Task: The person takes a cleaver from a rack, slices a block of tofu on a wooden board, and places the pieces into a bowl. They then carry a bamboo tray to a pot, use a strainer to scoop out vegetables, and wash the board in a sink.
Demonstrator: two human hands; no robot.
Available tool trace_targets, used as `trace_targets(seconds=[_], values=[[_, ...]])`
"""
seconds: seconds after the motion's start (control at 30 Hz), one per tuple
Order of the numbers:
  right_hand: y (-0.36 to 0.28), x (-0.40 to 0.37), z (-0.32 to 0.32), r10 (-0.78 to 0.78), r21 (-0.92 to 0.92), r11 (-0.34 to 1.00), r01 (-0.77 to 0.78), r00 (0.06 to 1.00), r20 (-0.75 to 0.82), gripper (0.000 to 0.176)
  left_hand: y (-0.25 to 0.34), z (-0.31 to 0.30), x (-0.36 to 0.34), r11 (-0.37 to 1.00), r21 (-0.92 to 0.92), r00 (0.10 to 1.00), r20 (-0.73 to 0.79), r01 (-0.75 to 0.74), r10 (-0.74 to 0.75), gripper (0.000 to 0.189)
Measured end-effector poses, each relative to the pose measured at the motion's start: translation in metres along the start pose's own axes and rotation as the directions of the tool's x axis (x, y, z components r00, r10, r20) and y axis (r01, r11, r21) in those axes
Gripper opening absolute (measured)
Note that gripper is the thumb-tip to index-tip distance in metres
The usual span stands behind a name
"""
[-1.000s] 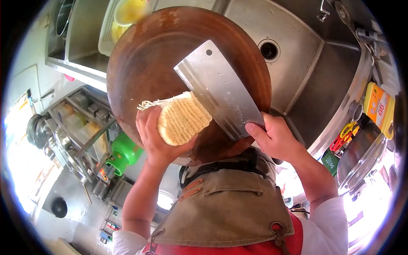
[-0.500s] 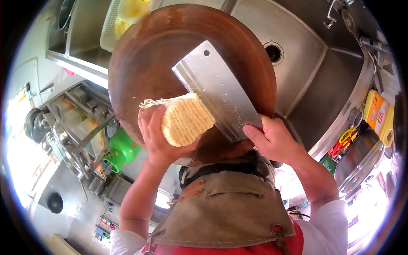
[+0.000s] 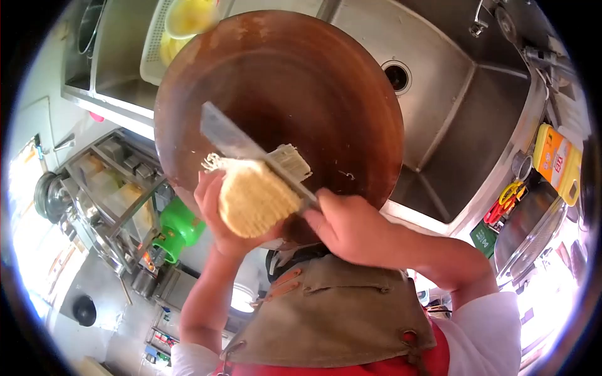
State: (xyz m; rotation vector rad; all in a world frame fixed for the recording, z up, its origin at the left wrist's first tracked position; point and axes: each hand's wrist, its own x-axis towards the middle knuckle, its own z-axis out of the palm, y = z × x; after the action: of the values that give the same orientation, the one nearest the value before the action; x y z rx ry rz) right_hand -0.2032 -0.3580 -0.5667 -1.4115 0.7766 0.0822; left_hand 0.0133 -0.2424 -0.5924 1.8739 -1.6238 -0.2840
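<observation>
My left hand [image 3: 216,216] is closed around a thick, pale yellow bunch of enoki mushrooms [image 3: 254,200], with thin white strands at its far left end. My right hand [image 3: 345,225] grips the handle of a broad metal cleaver [image 3: 232,135]. The blade stands nearly on edge against the right side of the bunch. Beyond the blade, a pale cut piece [image 3: 293,161] of the bunch shows. Underneath is a round brown chopping block [image 3: 276,75] with a few small scraps on it. The blade's lower edge is hidden.
A steel sink [image 3: 433,37] with a drain lies to the right of the block. At the back left stands a white basket [image 3: 150,59] with a yellowish bowl [image 3: 188,17]. A green gas cylinder [image 3: 182,222] and a metal rack [image 3: 119,188] are at the left.
The cleaver has swung from lying flat to standing on edge against the bunch, moving left with my right hand. A piece of the bunch now shows beyond the blade.
</observation>
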Motion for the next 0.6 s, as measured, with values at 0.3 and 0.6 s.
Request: trace_targets(seconds=[0.3, 0.6], values=[[-0.003, -0.003, 0.001, -0.086, 0.112, 0.989, 0.094, 0.993, -0.078, 0.024, 0.026, -0.035, 0.016, 0.983, 0.185, 0.993, 0.118, -0.015, -0.007, 0.1], [0.006, -0.052, -0.045, 0.023, -0.151, 0.985, -0.085, 0.927, -0.374, 0.023, 0.04, -0.001, 0.039, 0.947, 0.305, 0.955, 0.239, 0.097, -0.175, 0.093]])
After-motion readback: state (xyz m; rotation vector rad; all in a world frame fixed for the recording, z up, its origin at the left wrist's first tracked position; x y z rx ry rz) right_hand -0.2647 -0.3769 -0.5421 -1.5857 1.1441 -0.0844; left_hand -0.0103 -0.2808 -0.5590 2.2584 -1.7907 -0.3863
